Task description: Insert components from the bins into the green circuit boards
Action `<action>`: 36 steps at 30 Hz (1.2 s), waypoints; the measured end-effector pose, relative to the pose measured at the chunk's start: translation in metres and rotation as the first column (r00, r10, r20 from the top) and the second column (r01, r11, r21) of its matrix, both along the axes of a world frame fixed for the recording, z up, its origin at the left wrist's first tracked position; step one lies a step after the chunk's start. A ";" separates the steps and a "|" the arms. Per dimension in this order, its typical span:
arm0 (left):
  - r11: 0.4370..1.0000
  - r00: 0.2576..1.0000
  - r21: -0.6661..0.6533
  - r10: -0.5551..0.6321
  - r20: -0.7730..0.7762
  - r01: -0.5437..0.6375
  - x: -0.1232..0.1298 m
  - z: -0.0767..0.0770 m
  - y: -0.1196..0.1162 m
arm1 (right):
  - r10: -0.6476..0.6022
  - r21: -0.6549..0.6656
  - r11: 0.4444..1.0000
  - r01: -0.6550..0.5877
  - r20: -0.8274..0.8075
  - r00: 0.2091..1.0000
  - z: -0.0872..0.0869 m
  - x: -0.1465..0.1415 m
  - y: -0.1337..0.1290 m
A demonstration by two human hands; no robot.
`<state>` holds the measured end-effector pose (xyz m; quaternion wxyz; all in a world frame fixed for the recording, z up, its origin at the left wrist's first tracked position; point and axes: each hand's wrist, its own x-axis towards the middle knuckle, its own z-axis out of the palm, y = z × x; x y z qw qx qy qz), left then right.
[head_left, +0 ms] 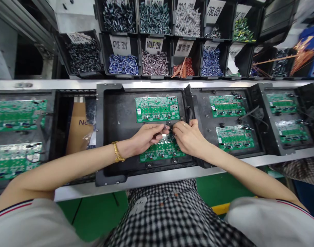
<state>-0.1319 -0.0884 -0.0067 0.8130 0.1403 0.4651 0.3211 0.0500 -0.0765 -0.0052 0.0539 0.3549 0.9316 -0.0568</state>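
Two green circuit boards lie in a black tray (118, 120) in front of me. My left hand (144, 137) is over the lower circuit board (159, 151), its thumb and forefinger pinching a small electronic component (165, 127) whose exact kind is too small to tell. At that board's upper right part, my right hand (190, 139) is closed with bent fingertips pointing down; whatever they hold is hidden. The hands are close together and cover part of the lower board. Just behind them is the upper circuit board (157, 109), with a white label at its left.
Black bins of loose components stand in rows behind the rail, including blue capacitors (123, 64) and red parts (189, 67). More trays with boards (227, 105) sit to the right and left. A cardboard box (78, 125) shows in the gap at left.
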 end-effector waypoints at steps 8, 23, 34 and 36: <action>0.999 0.999 -0.009 -0.041 0.001 0.041 -0.001 -0.007 -0.002 | 0.094 0.032 0.995 -0.096 0.055 0.994 0.001 -0.001 0.003; 0.986 0.990 -0.121 0.121 0.072 -0.112 -0.008 0.020 0.031 | -0.092 -0.074 0.995 0.072 -0.323 0.942 0.026 -0.021 0.068; 0.998 0.998 -0.042 -0.049 -0.041 0.047 -0.008 0.009 0.050 | 0.013 0.069 0.998 -0.015 0.032 0.999 -0.004 -0.025 0.127; 0.999 0.999 -0.032 -0.022 -0.039 0.021 -0.009 0.008 0.054 | 0.023 0.058 0.998 -0.025 0.028 0.999 -0.004 -0.023 0.128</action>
